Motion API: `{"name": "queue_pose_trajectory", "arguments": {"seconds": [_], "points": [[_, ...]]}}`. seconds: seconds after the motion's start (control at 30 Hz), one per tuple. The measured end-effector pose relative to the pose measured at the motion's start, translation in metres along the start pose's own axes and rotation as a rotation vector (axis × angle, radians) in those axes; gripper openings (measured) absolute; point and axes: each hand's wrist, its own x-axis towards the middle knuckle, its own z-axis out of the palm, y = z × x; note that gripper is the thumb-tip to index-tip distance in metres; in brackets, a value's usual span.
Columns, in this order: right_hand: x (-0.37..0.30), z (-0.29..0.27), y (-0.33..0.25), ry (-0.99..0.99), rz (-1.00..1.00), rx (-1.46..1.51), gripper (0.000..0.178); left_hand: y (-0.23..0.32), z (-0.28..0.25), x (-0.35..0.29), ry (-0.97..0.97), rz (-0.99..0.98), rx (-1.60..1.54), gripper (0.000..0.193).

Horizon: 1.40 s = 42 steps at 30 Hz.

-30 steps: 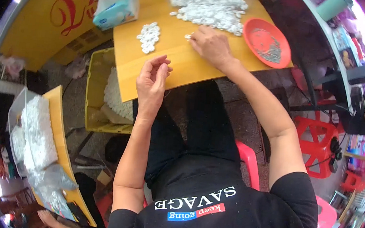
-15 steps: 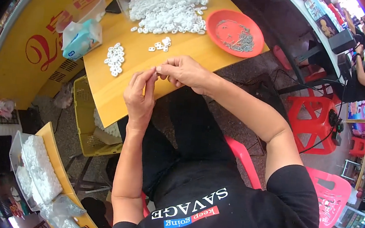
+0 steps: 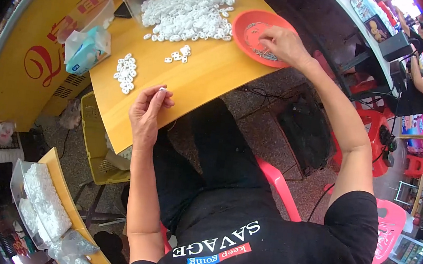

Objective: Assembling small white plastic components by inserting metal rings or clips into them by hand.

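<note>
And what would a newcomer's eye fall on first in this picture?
Probably the large heap of small white pieces at the far side of the yellow table. Next, the red dish at the table's right end, where the right hand is over thin metal pieces. The left hand, near the front edge, pinches a white piece.

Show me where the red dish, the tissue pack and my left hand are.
Red dish [image 3: 239, 28]: head view, on its bare inner wall, left side.
Tissue pack [image 3: 87, 51]: head view, middle of its visible side.
Left hand [image 3: 145, 116]: head view, middle of the hand.
</note>
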Motion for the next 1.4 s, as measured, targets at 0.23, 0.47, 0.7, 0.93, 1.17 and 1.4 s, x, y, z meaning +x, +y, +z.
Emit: {"name": "queue_pose_trajectory", "arguments": {"seconds": [0.23, 0.47, 0.7, 0.93, 1.17, 1.4], "points": [[-0.004, 0.002, -0.006, -0.067, -0.128, -0.196, 0.014, 0.002, -0.002, 0.0, 0.003, -0.027, -0.056, 0.02], [0.015, 0.017, 0.002, -0.034, -0.27, -0.344, 0.012, 0.004, -0.001, -0.001, 0.011, -0.025, -0.048, 0.019], [0.016, -0.005, -0.028, 0.099, -0.131, 0.125, 0.02, 0.008, 0.002, -0.001, 0.068, -0.07, -0.111, 0.019], [0.001, 0.019, -0.129, -0.034, -0.017, 0.797, 0.022, 0.02, 0.014, -0.01, 0.084, -0.051, -0.273, 0.02], [-0.016, 0.057, -0.217, -0.142, 0.115, 1.427, 0.018, 0.044, 0.026, -0.026, 0.105, -0.033, -0.334, 0.02], [-0.025, 0.06, -0.241, -0.196, 0.191, 1.636, 0.021, 0.052, 0.03, -0.036, 0.132, 0.085, -0.327, 0.016]]}}
